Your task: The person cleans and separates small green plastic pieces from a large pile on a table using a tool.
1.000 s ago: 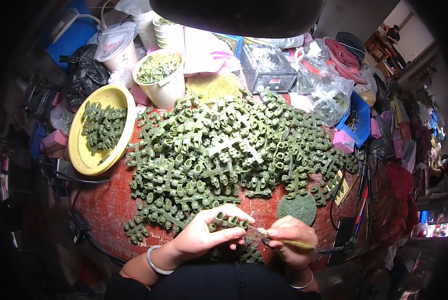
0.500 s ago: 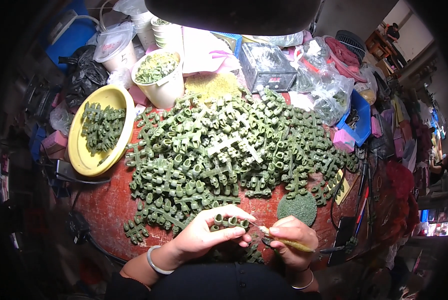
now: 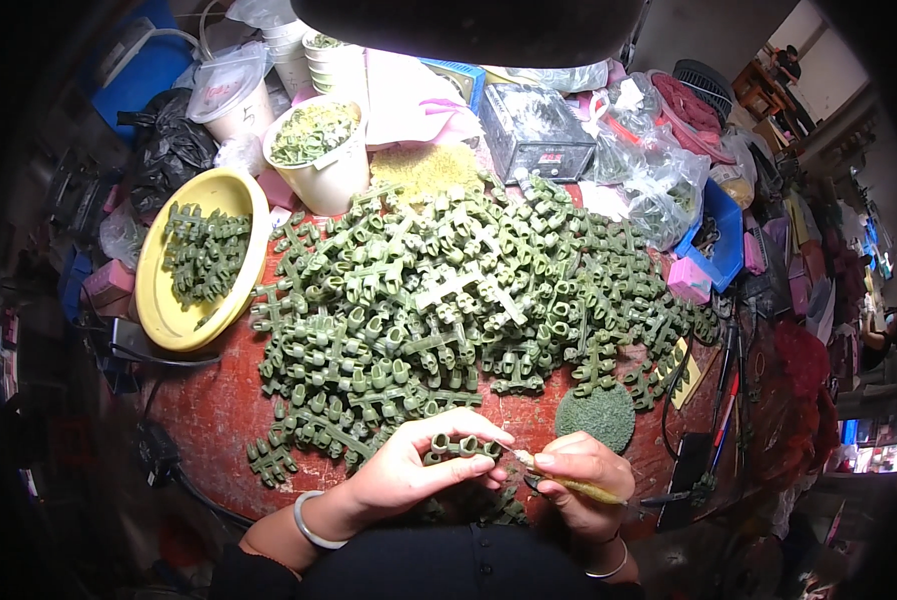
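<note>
My left hand (image 3: 414,465) is closed round a small green branched piece (image 3: 457,447) with a row of hollow, cup-like ends facing up. A slim tool with a yellowish handle (image 3: 601,492) and a thin metal tip is pinched in my right hand (image 3: 581,470). Its tip points left and meets or nearly meets the left fingertips at the piece's right end; exact contact is too fine to tell. Beyond both hands spreads a large heap of similar green branched pieces (image 3: 439,290). More of them lie in shadow between my hands and my body.
A yellow basin (image 3: 156,318) with green pieces leans at the left. Behind stand a white bucket (image 3: 326,188) of green bits and a dark box-shaped device (image 3: 537,140). A round green pad (image 3: 596,418) lies beyond my right hand. Rightward are a blue bin (image 3: 731,225) and cables.
The green piece in my left hand has tilted slightly and shifted a little to the right. My right hand and the tool are almost unmoved.
</note>
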